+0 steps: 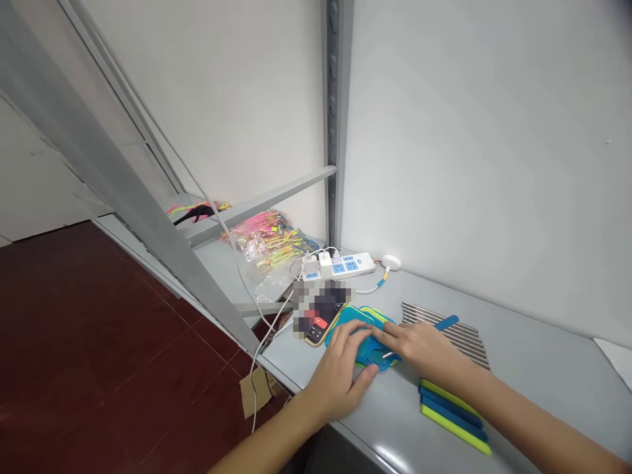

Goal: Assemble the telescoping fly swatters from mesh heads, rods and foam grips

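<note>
A blue perforated piece with yellow edging [379,316] lies on the grey shelf under both hands. My left hand [343,372] holds it down, fingers bent over its top and thumb at its near edge. My right hand [417,345] is closed round a slim stick, with a blue end [447,322] behind the hand and a thin metal tip [389,355] over the perforated piece. The stick's middle is hidden by the hand. Several metal rods [464,336] lie side by side beyond my right hand. Blue and yellow-green tubes [454,416] lie under my right forearm.
A phone [316,332], partly blurred out, lies left of the perforated piece. Behind it are a white power strip [365,263] with plugs and a white round device [391,262]. Bagged colourful cords [276,237] lie on the neighbouring shelf. A grey post [148,197] and hanging cable stand left.
</note>
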Demonstrator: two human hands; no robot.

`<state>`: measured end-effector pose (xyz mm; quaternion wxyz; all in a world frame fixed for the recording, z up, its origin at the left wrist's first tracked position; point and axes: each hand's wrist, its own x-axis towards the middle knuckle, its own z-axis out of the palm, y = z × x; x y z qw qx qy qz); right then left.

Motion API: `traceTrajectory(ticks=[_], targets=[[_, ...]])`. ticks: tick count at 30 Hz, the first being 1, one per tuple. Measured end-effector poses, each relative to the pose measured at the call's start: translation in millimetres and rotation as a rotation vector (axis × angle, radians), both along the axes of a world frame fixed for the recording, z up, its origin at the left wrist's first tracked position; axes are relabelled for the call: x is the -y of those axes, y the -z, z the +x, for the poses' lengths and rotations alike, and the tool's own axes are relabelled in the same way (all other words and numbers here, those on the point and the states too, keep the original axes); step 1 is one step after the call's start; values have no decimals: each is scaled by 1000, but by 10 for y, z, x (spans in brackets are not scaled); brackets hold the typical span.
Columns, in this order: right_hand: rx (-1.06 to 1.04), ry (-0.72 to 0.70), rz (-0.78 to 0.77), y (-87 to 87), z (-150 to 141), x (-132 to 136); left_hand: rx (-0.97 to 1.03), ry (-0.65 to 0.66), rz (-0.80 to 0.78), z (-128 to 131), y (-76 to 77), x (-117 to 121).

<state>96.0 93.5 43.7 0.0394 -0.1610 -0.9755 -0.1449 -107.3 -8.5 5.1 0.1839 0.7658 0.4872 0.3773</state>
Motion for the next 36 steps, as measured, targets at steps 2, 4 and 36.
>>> traceTrajectory(ticks=[2, 4, 36], targets=[[-93, 34, -43, -77, 75, 67, 26, -37, 4, -32, 20, -18], [-284, 71, -168, -213, 184, 197, 50, -61, -13, -27, 16, -23], [-2323, 278, -1265, -423, 1003, 1774, 262, 309, -405, 1804, -579, 868]])
